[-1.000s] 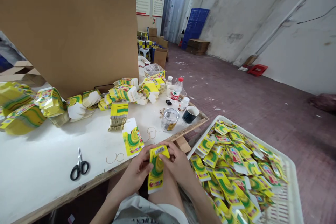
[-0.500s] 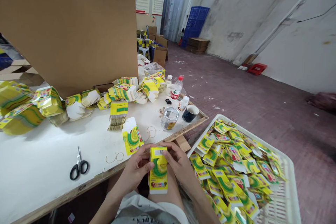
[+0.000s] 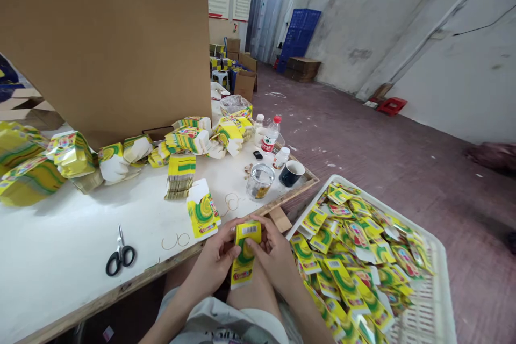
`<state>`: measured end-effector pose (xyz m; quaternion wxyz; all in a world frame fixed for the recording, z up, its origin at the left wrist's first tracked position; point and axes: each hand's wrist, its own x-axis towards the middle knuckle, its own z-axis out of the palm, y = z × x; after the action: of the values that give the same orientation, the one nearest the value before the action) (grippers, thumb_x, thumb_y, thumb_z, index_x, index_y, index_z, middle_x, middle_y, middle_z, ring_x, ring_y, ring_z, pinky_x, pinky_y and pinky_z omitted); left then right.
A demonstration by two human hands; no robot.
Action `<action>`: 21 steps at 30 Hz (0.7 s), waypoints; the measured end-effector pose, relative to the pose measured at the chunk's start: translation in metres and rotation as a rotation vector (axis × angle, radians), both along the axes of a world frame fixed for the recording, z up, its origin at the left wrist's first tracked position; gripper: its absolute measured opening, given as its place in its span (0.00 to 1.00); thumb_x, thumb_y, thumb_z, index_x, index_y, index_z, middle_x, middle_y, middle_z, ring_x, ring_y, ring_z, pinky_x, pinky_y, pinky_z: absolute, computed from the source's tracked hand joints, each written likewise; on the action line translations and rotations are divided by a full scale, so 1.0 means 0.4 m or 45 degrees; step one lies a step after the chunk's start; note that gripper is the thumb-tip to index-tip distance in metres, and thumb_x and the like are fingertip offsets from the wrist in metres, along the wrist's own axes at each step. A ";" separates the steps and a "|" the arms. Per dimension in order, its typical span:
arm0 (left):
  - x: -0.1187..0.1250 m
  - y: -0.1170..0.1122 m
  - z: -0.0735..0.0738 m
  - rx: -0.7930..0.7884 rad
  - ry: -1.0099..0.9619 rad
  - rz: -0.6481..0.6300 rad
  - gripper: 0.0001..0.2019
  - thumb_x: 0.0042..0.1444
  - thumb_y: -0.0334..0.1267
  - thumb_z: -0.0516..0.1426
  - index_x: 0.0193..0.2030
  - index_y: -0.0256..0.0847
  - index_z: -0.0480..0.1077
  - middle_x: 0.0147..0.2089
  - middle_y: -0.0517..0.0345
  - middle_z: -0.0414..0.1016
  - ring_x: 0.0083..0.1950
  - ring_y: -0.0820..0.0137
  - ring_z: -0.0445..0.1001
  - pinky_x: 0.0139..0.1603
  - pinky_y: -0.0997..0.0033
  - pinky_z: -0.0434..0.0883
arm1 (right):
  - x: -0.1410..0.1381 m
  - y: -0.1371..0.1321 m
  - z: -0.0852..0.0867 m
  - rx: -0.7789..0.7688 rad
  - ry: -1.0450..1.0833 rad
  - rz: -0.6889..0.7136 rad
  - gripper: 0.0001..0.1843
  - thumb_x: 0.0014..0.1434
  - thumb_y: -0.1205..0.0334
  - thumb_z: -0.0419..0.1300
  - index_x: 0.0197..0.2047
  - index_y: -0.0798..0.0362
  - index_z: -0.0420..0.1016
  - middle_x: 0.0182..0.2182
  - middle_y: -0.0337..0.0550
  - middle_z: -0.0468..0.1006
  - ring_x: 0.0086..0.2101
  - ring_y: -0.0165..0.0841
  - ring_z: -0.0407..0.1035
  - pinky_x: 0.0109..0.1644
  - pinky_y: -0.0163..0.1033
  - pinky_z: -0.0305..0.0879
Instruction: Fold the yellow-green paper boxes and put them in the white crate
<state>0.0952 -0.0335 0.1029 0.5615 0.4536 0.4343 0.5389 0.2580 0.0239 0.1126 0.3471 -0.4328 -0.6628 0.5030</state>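
Both hands hold one small yellow-and-green carton [image 3: 244,253] over my lap, its barcode flap at the top. My left hand [image 3: 215,263] grips its left edge with fingers curled. My right hand [image 3: 274,255] pinches the right side near the top flap. A flat carton of the same print [image 3: 202,215] lies on the white table [image 3: 72,247] just beyond my left hand. A white plastic tray [image 3: 437,301] at my right is heaped with several folded cartons [image 3: 350,258].
Black scissors [image 3: 120,253] and rubber bands [image 3: 177,241] lie near the table's front edge. A stack of flat cartons [image 3: 180,174], a glass jar [image 3: 260,181], a dark cup [image 3: 292,173] and a bottle [image 3: 271,136] stand further back. A big cardboard sheet [image 3: 105,48] rises behind.
The carton has been turned and tilted in my hands, and its top flap has been pressed down. The view has shifted slightly.
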 end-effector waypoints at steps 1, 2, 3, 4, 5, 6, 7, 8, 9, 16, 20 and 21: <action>-0.001 -0.001 -0.002 0.005 0.003 -0.019 0.23 0.61 0.38 0.58 0.63 0.48 0.64 0.64 0.49 0.69 0.63 0.59 0.68 0.62 0.60 0.65 | 0.000 0.003 0.000 0.004 -0.004 0.015 0.21 0.56 0.62 0.62 0.54 0.49 0.70 0.46 0.44 0.78 0.39 0.37 0.73 0.41 0.39 0.70; -0.002 -0.001 -0.003 0.007 -0.006 -0.029 0.23 0.61 0.38 0.58 0.63 0.48 0.64 0.64 0.49 0.69 0.63 0.59 0.68 0.63 0.60 0.65 | 0.000 0.005 0.001 0.007 -0.001 0.025 0.20 0.56 0.63 0.62 0.53 0.49 0.71 0.45 0.44 0.78 0.40 0.38 0.73 0.43 0.40 0.70; -0.002 -0.002 -0.004 0.005 -0.025 -0.031 0.23 0.61 0.38 0.58 0.64 0.48 0.64 0.63 0.49 0.70 0.63 0.60 0.69 0.62 0.60 0.65 | -0.001 0.007 0.001 0.005 0.003 0.030 0.19 0.56 0.63 0.62 0.51 0.49 0.72 0.44 0.44 0.78 0.41 0.38 0.73 0.44 0.40 0.70; -0.002 -0.003 -0.004 -0.004 -0.050 -0.027 0.24 0.60 0.38 0.58 0.64 0.48 0.63 0.62 0.49 0.72 0.61 0.60 0.71 0.60 0.61 0.67 | -0.002 0.008 0.002 -0.008 0.010 0.032 0.18 0.55 0.62 0.63 0.50 0.50 0.72 0.43 0.44 0.78 0.40 0.39 0.74 0.44 0.41 0.70; -0.002 -0.003 -0.003 -0.019 -0.078 -0.022 0.25 0.60 0.38 0.59 0.64 0.47 0.63 0.59 0.48 0.74 0.59 0.60 0.73 0.57 0.62 0.69 | -0.003 0.009 0.002 -0.032 0.029 0.030 0.18 0.54 0.61 0.65 0.49 0.50 0.73 0.43 0.45 0.79 0.40 0.40 0.74 0.43 0.41 0.70; -0.001 -0.004 -0.002 -0.037 -0.107 -0.019 0.25 0.59 0.38 0.60 0.64 0.46 0.63 0.56 0.48 0.76 0.56 0.60 0.75 0.54 0.64 0.71 | -0.004 0.009 0.002 -0.065 0.064 0.027 0.19 0.53 0.59 0.66 0.49 0.51 0.74 0.43 0.45 0.79 0.39 0.40 0.74 0.42 0.42 0.71; -0.001 -0.004 0.000 -0.053 -0.137 -0.018 0.26 0.59 0.38 0.60 0.64 0.45 0.62 0.54 0.47 0.78 0.53 0.60 0.77 0.50 0.65 0.72 | -0.005 0.009 0.002 -0.101 0.113 0.028 0.20 0.51 0.58 0.68 0.48 0.51 0.74 0.43 0.46 0.79 0.39 0.41 0.75 0.42 0.42 0.71; 0.000 -0.004 0.002 -0.068 -0.164 -0.020 0.27 0.58 0.39 0.61 0.64 0.44 0.62 0.51 0.47 0.80 0.50 0.60 0.78 0.47 0.66 0.73 | -0.006 0.009 0.000 -0.137 0.172 0.032 0.22 0.50 0.57 0.69 0.48 0.51 0.74 0.44 0.47 0.79 0.39 0.41 0.75 0.41 0.42 0.71; 0.000 -0.004 0.005 -0.081 -0.184 -0.019 0.27 0.58 0.39 0.62 0.64 0.44 0.63 0.50 0.47 0.80 0.48 0.60 0.79 0.44 0.67 0.74 | -0.006 0.009 -0.001 -0.165 0.234 0.037 0.22 0.50 0.56 0.69 0.48 0.51 0.75 0.45 0.48 0.80 0.39 0.41 0.75 0.42 0.42 0.72; 0.019 0.004 0.025 -0.016 0.035 0.104 0.13 0.58 0.41 0.60 0.48 0.41 0.77 0.48 0.48 0.82 0.49 0.59 0.79 0.48 0.65 0.75 | -0.014 -0.002 -0.011 -0.140 0.363 -0.042 0.11 0.54 0.53 0.67 0.35 0.51 0.81 0.35 0.47 0.83 0.39 0.42 0.76 0.45 0.43 0.71; 0.005 0.016 -0.005 0.017 0.395 0.148 0.15 0.61 0.41 0.55 0.52 0.43 0.75 0.53 0.47 0.79 0.56 0.57 0.76 0.56 0.58 0.72 | 0.064 0.011 0.005 0.077 0.012 -0.116 0.13 0.57 0.51 0.61 0.35 0.51 0.82 0.35 0.49 0.82 0.37 0.42 0.75 0.42 0.45 0.70; -0.010 0.019 -0.023 0.033 0.543 0.201 0.17 0.61 0.40 0.55 0.56 0.43 0.72 0.58 0.46 0.76 0.60 0.57 0.73 0.61 0.54 0.69 | 0.101 0.020 0.010 0.156 -0.153 -0.179 0.13 0.57 0.51 0.60 0.35 0.50 0.82 0.34 0.50 0.81 0.37 0.43 0.75 0.43 0.47 0.70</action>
<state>0.0912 -0.0258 0.0938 0.4072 0.5290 0.5702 0.4788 0.2983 0.0318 0.1164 0.3669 -0.4856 -0.6799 0.4091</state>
